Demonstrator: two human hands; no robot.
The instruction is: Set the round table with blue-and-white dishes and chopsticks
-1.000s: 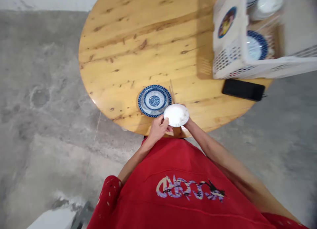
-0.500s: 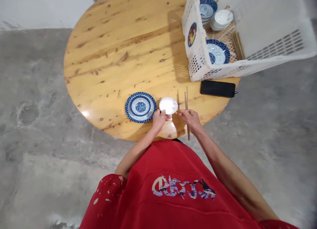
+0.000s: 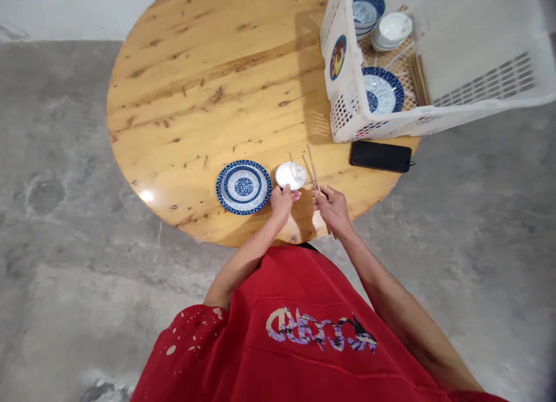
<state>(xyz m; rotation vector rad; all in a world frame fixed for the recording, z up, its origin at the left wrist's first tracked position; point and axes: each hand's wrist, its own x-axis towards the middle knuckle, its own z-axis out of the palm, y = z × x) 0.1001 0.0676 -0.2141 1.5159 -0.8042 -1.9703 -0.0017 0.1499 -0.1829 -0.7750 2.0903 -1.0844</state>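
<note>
A small white bowl [image 3: 291,174] stands on the round wooden table [image 3: 208,83], just right of a blue-and-white patterned plate [image 3: 244,186]. My left hand [image 3: 283,200] rests at the bowl's near rim, fingers touching it. My right hand [image 3: 332,207] grips a pair of wooden chopsticks [image 3: 311,167], their tips pointing away from me beside the bowl's right side.
A white plastic basket [image 3: 347,95] at the table's far right holds blue-and-white plates, white bowls and more chopsticks. A black phone [image 3: 381,156] lies in front of it near the table edge. Grey concrete floor surrounds the table.
The white bowl went from held above the table edge to resting beside the plate. My right hand picked up the chopsticks and swung their tips toward the bowl.
</note>
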